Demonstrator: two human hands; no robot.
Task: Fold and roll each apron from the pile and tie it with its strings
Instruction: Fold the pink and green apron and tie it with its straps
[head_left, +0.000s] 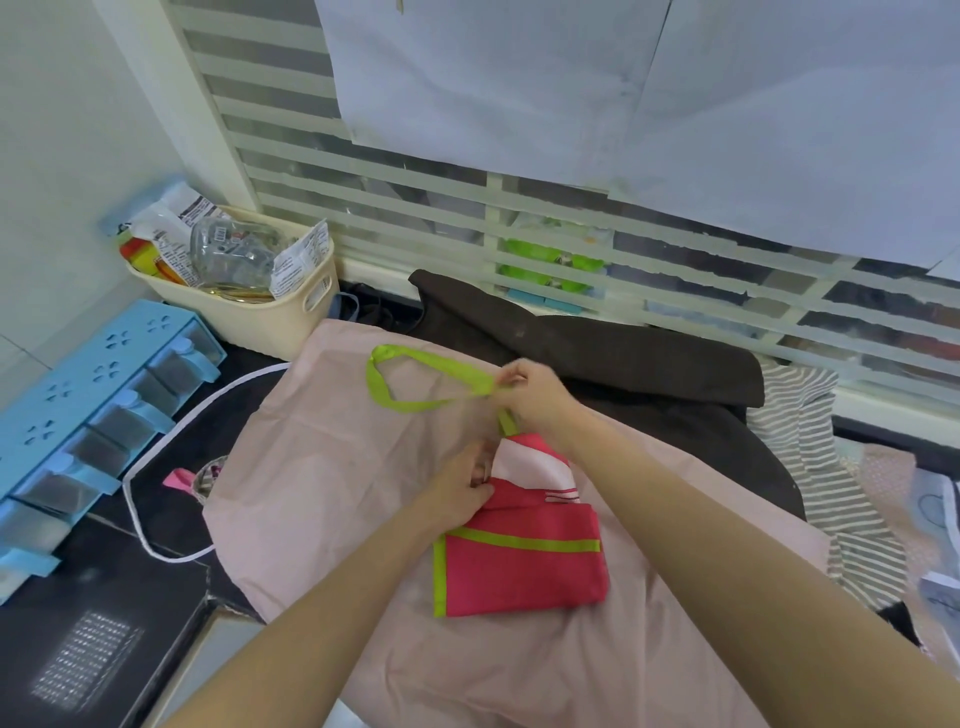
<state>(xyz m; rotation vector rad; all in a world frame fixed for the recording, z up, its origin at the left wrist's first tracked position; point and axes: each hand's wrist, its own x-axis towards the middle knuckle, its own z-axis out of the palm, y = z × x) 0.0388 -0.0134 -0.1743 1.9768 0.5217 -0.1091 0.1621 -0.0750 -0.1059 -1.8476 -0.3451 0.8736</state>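
Note:
A folded pink apron (524, 571) with lime-green trim lies on a pale pink apron (332, 467) spread over the counter. My left hand (462, 486) pinches the folded apron's upper edge. Just beyond it, my right hand (535, 389) pinches the lime-green strap (415, 379), which loops out to the left over the pale fabric. A white string (156, 447) of the pale apron curves across the dark counter at the left.
A dark brown cloth (623, 353) and a grey striped cloth (831, 467) lie behind and to the right. A cream basket (291, 317) of packets stands at the back left, beside a blue drawer rack (93, 395). A slatted window blind runs along the back.

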